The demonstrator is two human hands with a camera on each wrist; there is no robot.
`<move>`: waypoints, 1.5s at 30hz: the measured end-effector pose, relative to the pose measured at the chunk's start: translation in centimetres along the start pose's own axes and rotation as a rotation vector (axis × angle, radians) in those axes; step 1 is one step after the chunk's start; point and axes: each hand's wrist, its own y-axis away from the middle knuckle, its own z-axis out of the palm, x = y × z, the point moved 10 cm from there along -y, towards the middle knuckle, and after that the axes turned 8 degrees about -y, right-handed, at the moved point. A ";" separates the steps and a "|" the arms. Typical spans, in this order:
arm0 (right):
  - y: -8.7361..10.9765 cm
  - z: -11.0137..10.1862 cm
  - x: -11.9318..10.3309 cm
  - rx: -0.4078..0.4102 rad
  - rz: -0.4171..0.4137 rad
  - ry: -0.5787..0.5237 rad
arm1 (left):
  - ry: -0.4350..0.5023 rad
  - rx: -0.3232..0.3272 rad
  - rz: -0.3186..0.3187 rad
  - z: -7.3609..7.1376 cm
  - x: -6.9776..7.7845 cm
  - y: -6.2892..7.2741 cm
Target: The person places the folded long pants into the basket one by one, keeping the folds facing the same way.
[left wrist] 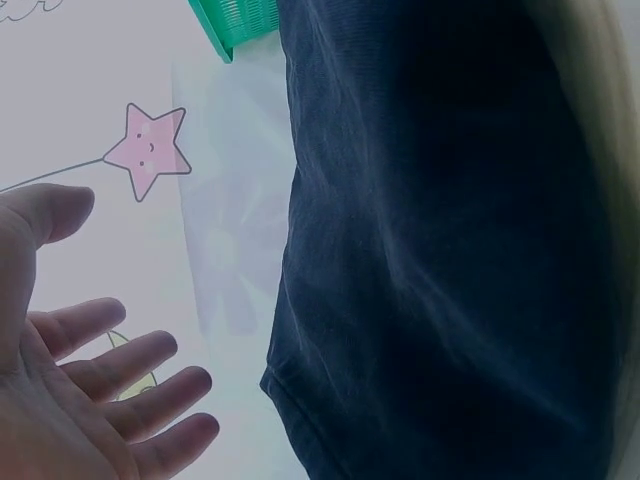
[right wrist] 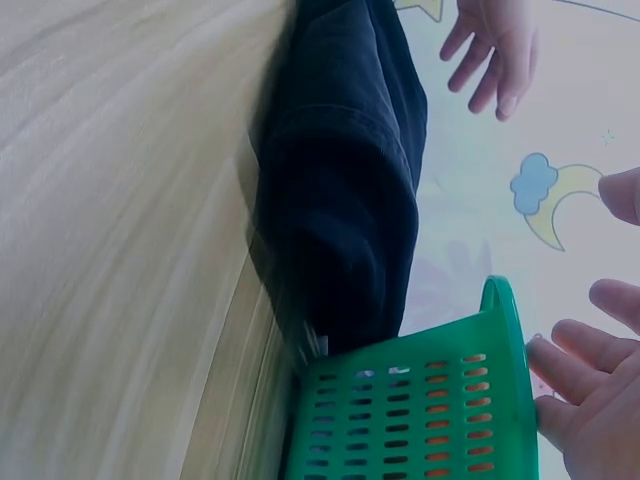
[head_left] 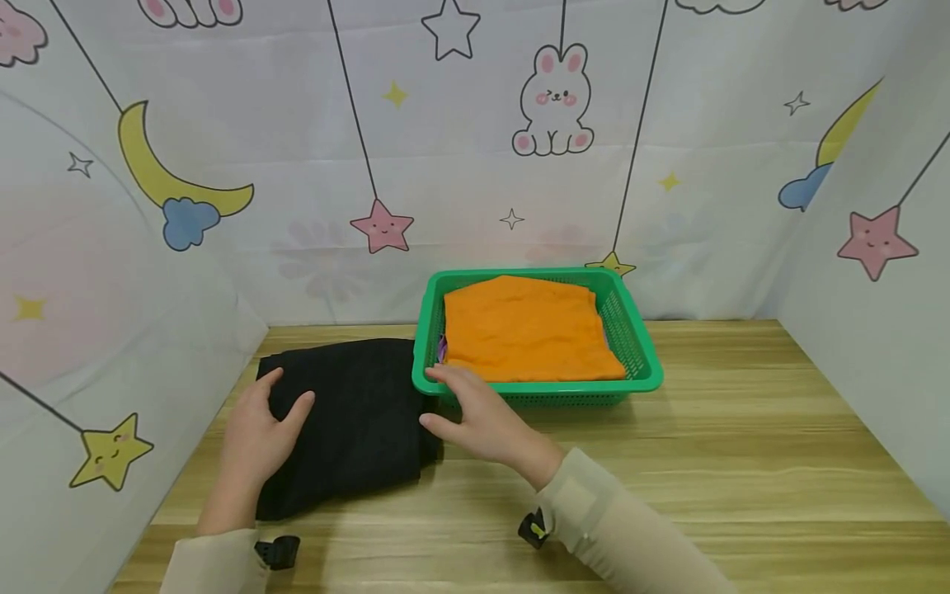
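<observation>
On the left of the table lies a folded dark cloth, black in the head view and navy in the wrist views, with a seam along its edge. My left hand hovers over its left side, fingers spread and nothing held; the left wrist view shows that palm beside the cloth. My right hand is at the front left corner of a green plastic basket. Its fingers are loosely extended right by the basket's rim, as the right wrist view also shows. Inside the basket an orange folded cloth lies on top.
A bit of purple fabric peeks out under the orange cloth. The wooden table extends to the right and front. White printed curtains enclose the back and both sides, and the basket stands close to the back one.
</observation>
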 end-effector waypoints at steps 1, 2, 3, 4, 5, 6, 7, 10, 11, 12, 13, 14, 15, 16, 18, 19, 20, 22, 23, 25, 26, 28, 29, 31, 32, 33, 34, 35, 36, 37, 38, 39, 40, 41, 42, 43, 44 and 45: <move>0.0 0.1 -0.1 -0.003 -0.003 -0.007 | -0.002 -0.001 0.002 0.0 0.0 0.0; 0.0 0.2 -0.2 -0.007 -0.004 -0.013 | -0.004 -0.003 0.002 0.0 0.0 0.0; 0.0 0.3 -0.3 -0.011 -0.006 -0.016 | -0.006 -0.004 0.003 0.0 0.0 0.0; 0.0 0.4 -0.4 -0.013 -0.007 -0.016 | -0.006 -0.008 0.002 0.0 0.0 0.0; 0.0 0.5 -0.5 -0.014 -0.012 -0.013 | -0.006 -0.010 0.003 0.0 0.0 0.0; 0.0 0.6 -0.6 -0.016 -0.014 -0.010 | -0.006 -0.013 0.003 0.1 0.0 0.0; -0.1 0.6 -0.7 -0.017 -0.016 -0.010 | -0.007 -0.015 0.003 0.1 -0.1 0.0; -0.1 0.9 -0.9 -0.025 -0.021 -0.011 | -0.010 -0.024 0.002 0.2 -0.2 0.0; -0.1 1.0 -1.0 -0.029 -0.021 -0.013 | -0.011 -0.026 0.000 0.2 -0.2 0.0; -0.1 1.1 -1.0 -0.033 -0.016 -0.015 | -0.012 -0.030 -0.003 0.3 -0.3 0.0; -0.1 1.2 -1.0 -0.036 -0.013 -0.017 | -0.012 -0.032 -0.004 0.3 -0.3 0.0; -0.1 1.2 -1.1 -0.038 -0.010 -0.017 | -0.013 -0.034 -0.006 0.3 -0.4 0.0; -0.1 1.3 -1.1 -0.039 -0.009 -0.017 | -0.014 -0.037 -0.008 0.3 -0.5 0.0; -0.1 1.3 -1.2 -0.040 -0.008 -0.021 | -0.014 -0.039 -0.010 0.4 -0.5 0.0; -0.1 1.5 -1.4 -0.043 -0.006 -0.022 | -0.012 -0.045 -0.014 0.4 -0.6 0.0; -0.1 1.5 -1.5 -0.043 -0.010 -0.020 | -0.013 -0.048 -0.017 0.4 -0.7 0.0; -0.1 1.6 -1.5 -0.045 -0.011 -0.017 | -0.013 -0.050 -0.018 0.4 -0.7 0.0; -0.1 1.8 -1.7 -0.049 -0.015 -0.012 | -0.014 -0.052 -0.020 0.5 -0.8 0.0; -0.1 1.9 -1.7 -0.050 -0.016 -0.006 | -0.013 -0.052 -0.020 0.5 -0.9 0.0; -0.1 2.1 -1.8 -0.053 -0.020 0.006 | -0.011 -0.048 -0.017 0.5 -0.9 0.0; -0.1 2.2 -1.8 -0.054 -0.020 0.008 | -0.011 -0.045 -0.015 0.5 -1.0 -0.1; 0.0 2.4 -1.8 -0.060 -0.019 0.012 | -0.010 -0.043 -0.018 0.5 -1.0 -0.1; 0.0 2.5 -1.8 -0.064 -0.018 0.013 | -0.010 -0.043 -0.020 0.5 -1.1 -0.1; 0.0 2.7 -1.8 -0.071 -0.014 0.009 | -0.013 -0.045 -0.024 0.6 -1.2 -0.1; 0.0 2.8 -1.7 -0.074 -0.010 0.005 | -0.016 -0.048 -0.027 0.6 -1.2 -0.1; 0.0 2.9 -1.7 -0.078 -0.004 0.003 | -0.019 -0.052 -0.031 0.7 -1.3 -0.1; 0.1 3.0 -1.6 -0.079 -0.001 0.003 | -0.021 -0.056 -0.033 0.7 -1.4 -0.1; 0.1 3.1 -1.6 -0.080 0.003 0.000 | -0.023 -0.057 -0.032 0.7 -1.4 -0.1; 0.1 3.2 -1.5 -0.080 0.008 -0.001 | -0.026 -0.065 -0.036 0.8 -1.5 -0.1; 0.1 3.2 -1.5 -0.081 0.015 -0.002 | -0.028 -0.073 -0.040 0.9 -1.6 -0.1; 0.1 3.3 -1.4 -0.082 0.023 -0.003 | -0.030 -0.080 -0.043 1.0 -1.6 -0.1; 0.1 3.3 -1.4 -0.082 0.027 -0.003 | -0.032 -0.085 -0.047 1.1 -1.7 -0.1; 0.1 3.4 -1.3 -0.083 0.031 -0.001 | -0.035 -0.090 -0.050 1.1 -1.8 -0.1; 0.1 3.4 -1.2 -0.086 0.037 -0.001 | -0.037 -0.096 -0.055 1.2 -1.9 -0.1; 0.1 3.5 -1.1 -0.088 0.043 0.000 | -0.039 -0.103 -0.062 1.3 -2.0 -0.1; 0.1 3.6 -1.0 -0.092 0.050 0.001 | -0.040 -0.106 -0.067 1.3 -2.0 -0.1; 0.1 3.7 -0.9 -0.095 0.055 0.004 | -0.041 -0.111 -0.072 1.4 -2.1 -0.1; 0.1 3.9 -0.7 -0.099 0.060 0.010 | -0.043 -0.116 -0.079 1.4 -2.2 -0.1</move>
